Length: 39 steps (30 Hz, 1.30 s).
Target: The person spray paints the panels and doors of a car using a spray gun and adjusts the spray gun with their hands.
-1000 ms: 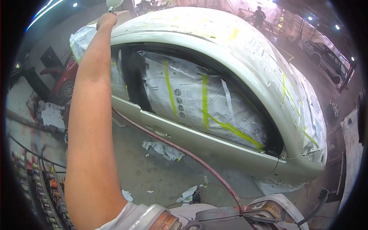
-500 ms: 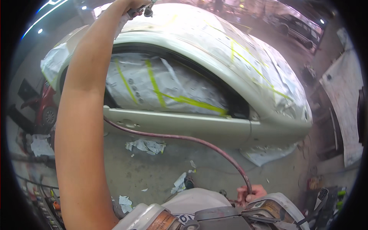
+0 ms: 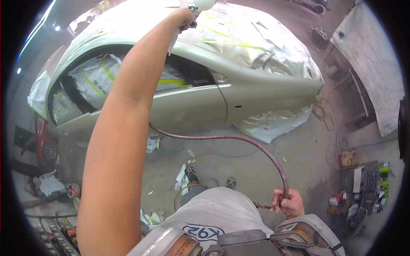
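Note:
My left arm stretches far forward over the car, and my left hand (image 3: 185, 18) is closed on a spray gun (image 3: 193, 15) with a white cup (image 3: 205, 4) at the top of the view. The pale green-beige car (image 3: 265, 91) stands side-on below it, with paper and plastic masking (image 3: 277, 38) and yellow tape over its roof and windows. At the lower right, my right hand (image 3: 292, 204) has its fingers curled around a dark red hose (image 3: 239, 137). The hose arcs leftward until my left forearm hides it.
Torn masking paper (image 3: 181, 177) lies on the concrete floor near my feet. A thin hose coils (image 3: 322, 115) off the car's right end. A cluttered stand (image 3: 367, 187) is at the right, below a hanging white sheet (image 3: 371, 64). A red car (image 3: 46, 138) stands far left.
My left hand has moved right along the car with the spray gun. The view has shifted toward the car's right end. My right hand still holds the hose.

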Motion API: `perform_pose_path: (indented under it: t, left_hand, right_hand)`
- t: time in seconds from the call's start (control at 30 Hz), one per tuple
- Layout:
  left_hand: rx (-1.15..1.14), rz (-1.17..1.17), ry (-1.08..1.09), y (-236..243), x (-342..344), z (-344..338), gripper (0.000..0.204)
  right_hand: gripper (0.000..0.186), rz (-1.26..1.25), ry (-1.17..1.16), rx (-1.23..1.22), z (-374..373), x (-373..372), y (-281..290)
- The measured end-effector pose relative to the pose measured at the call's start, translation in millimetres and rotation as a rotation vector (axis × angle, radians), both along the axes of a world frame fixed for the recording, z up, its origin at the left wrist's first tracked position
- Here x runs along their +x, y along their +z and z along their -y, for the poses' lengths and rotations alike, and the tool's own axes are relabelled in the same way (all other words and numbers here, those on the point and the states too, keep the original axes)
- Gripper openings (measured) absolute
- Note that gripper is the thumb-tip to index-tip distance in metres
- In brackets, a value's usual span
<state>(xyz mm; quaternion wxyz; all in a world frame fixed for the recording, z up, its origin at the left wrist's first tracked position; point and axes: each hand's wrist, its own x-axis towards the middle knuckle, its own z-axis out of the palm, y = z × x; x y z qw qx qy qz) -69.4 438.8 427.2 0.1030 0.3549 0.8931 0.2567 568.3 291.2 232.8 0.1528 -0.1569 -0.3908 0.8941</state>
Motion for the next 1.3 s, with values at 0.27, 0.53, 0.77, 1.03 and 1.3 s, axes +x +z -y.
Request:
perform_pose_path:
  t: [0.27,0.53,0.77,1.03,1.3]
  left_hand:
    - [-0.23,-0.065,-0.129,-97.4,118.1,-92.7,0.054]
    - [0.139,0.41,-0.2,-107.0,173.6,12.7,0.048]
    - [0.502,0.188,0.283,-112.1,221.1,271.6,0.045]
    - [1.102,0.416,0.707,-126.2,286.5,537.3,0.027]
    - [1.241,0.179,1.086,-132.1,374.5,784.6,0.029]
  right_hand:
    - [0.045,0.014,-0.134,-0.014,1.4,81.7,-10.0]
    - [0.043,0.025,-0.099,-0.046,-4.8,97.7,-16.8]
    - [0.032,0.702,0.312,0.373,-22.0,72.2,-178.5]
    - [0.034,1.121,0.871,1.415,-5.8,-22.2,-322.4]
    - [0.041,0.865,1.278,1.542,128.7,-249.3,-209.2]
